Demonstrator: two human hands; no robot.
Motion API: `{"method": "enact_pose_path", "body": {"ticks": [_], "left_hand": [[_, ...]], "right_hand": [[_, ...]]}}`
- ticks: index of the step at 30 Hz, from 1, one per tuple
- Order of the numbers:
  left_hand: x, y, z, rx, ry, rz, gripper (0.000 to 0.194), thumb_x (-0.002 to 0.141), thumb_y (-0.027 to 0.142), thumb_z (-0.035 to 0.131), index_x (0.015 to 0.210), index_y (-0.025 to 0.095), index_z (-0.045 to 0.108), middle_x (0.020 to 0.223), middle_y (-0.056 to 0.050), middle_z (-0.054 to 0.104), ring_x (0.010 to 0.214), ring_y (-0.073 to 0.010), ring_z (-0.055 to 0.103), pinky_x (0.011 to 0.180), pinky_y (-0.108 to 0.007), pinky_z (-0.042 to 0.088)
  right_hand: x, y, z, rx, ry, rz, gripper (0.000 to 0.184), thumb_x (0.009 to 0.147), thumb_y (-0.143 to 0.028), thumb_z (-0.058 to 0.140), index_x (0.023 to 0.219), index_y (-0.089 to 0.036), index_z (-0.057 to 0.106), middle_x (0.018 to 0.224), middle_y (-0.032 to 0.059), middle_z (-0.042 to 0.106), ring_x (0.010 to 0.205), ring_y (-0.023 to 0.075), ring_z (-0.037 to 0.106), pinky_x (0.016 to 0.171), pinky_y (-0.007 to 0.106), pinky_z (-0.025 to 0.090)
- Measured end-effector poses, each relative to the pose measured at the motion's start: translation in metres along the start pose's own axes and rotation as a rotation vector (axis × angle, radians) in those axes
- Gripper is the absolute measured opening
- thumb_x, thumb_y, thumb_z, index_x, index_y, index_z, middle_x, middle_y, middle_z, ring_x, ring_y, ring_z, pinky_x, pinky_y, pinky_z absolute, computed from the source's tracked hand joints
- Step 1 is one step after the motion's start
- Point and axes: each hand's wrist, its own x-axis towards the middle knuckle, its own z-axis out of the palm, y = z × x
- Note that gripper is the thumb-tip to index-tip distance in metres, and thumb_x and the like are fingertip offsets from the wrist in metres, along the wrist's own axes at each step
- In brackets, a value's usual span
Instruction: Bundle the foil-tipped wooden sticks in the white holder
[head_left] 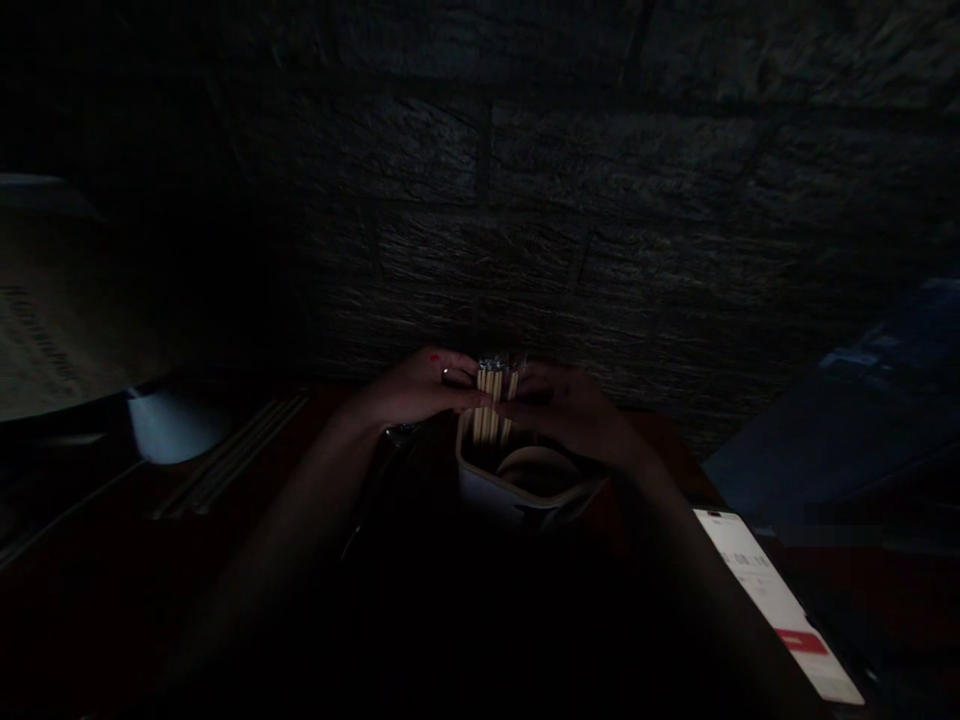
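Note:
A bundle of pale wooden sticks (pixel 491 415), which look like chopsticks, stands upright between my hands, with something shiny like clear wrap at the top. My left hand (pixel 427 388) is closed on the bundle from the left, a ring on one finger and a red mark on the back. From the other side my right hand (pixel 577 408) grips it too, its fingers partly lost in shadow. The lower ends reach into a pale open container (pixel 487 487) with rounded corners. Inside the container lies a round-edged item (pixel 540 468), its kind unclear in the dark.
Left of the container is a dark utensil with a shiny end (pixel 401 434). Farther left lie several thin sticks (pixel 232 455), a white cup-like object (pixel 176 428) and a large printed brown object (pixel 52 300). A lit phone (pixel 772 600) lies at right. A stone-textured wall (pixel 480 200) rises behind.

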Motion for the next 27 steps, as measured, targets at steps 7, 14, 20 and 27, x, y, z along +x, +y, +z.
{"method": "enact_pose_path", "body": {"ticks": [7,14,20,27], "left_hand": [[0.002,0.001,0.006,-0.013,0.119,0.051,0.027,0.071,0.027,0.075,0.094,0.013,0.069,0.093,-0.006,0.073,0.09,-0.0197,0.067,0.078,-0.029,0.049],[0.005,0.002,0.009,-0.007,0.17,0.083,0.027,0.069,0.028,0.077,0.089,0.012,0.068,0.092,-0.007,0.074,0.095,-0.0233,0.068,0.085,-0.034,0.05],[0.005,0.005,0.011,0.019,0.161,0.058,0.017,0.073,0.021,0.071,0.088,0.013,0.069,0.092,-0.006,0.075,0.09,-0.0208,0.069,0.079,-0.03,0.05],[0.004,0.003,0.01,0.04,0.168,0.074,0.019,0.075,0.023,0.07,0.091,0.013,0.07,0.095,-0.007,0.074,0.09,-0.0198,0.068,0.079,-0.029,0.05]], "right_hand": [[0.001,-0.001,0.0,-0.022,0.049,0.012,0.019,0.078,-0.027,0.068,0.095,-0.019,0.069,0.088,0.0039,0.074,0.078,0.018,0.068,0.068,0.028,0.05],[0.002,-0.001,0.002,-0.08,0.06,0.028,0.015,0.079,-0.026,0.067,0.092,-0.018,0.069,0.085,0.0035,0.074,0.077,0.0169,0.067,0.067,0.027,0.049],[0.0,-0.001,-0.003,-0.075,0.016,0.008,0.016,0.08,-0.026,0.067,0.094,-0.019,0.071,0.091,0.0039,0.074,0.082,0.0172,0.067,0.072,0.028,0.05],[-0.006,-0.006,-0.015,-0.138,-0.037,0.0,0.013,0.082,-0.026,0.065,0.091,-0.02,0.072,0.089,0.0017,0.073,0.08,0.0165,0.067,0.071,0.027,0.049]]}}
